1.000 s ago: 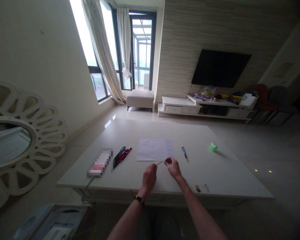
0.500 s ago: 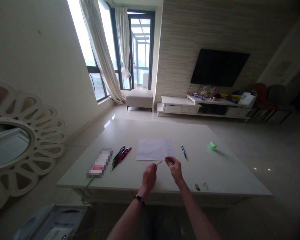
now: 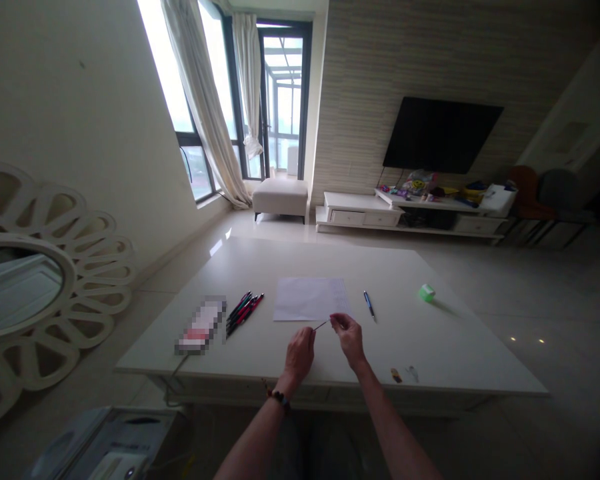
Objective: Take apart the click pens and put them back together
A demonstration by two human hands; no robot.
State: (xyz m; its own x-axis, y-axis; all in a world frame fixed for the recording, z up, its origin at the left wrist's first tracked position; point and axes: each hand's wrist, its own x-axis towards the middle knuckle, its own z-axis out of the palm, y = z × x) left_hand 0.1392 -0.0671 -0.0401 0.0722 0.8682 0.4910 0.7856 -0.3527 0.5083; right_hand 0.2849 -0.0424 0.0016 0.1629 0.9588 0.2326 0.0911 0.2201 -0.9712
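Slender dark rod (image 3: 321,325) sat pinched in my left hand (image 3: 299,351), near the paper (image 3: 307,299); on my feed I couldn't tell if my right hand (image 3: 350,335) gripped its tip; this two-handed handling, I judged, next needed steadiness

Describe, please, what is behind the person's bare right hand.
Behind the bare right hand lies the white rectangular paper sheet, on the smooth white table. The sheet's near right corner appears covered by this hand, so it cannot be seen.

Dim room, bright white light from the window (image 3: 157,33), shiny spots on the floor (image 3: 510,287), dark corners, stretched edges, blocky squares over the phone (image 3: 203,320)
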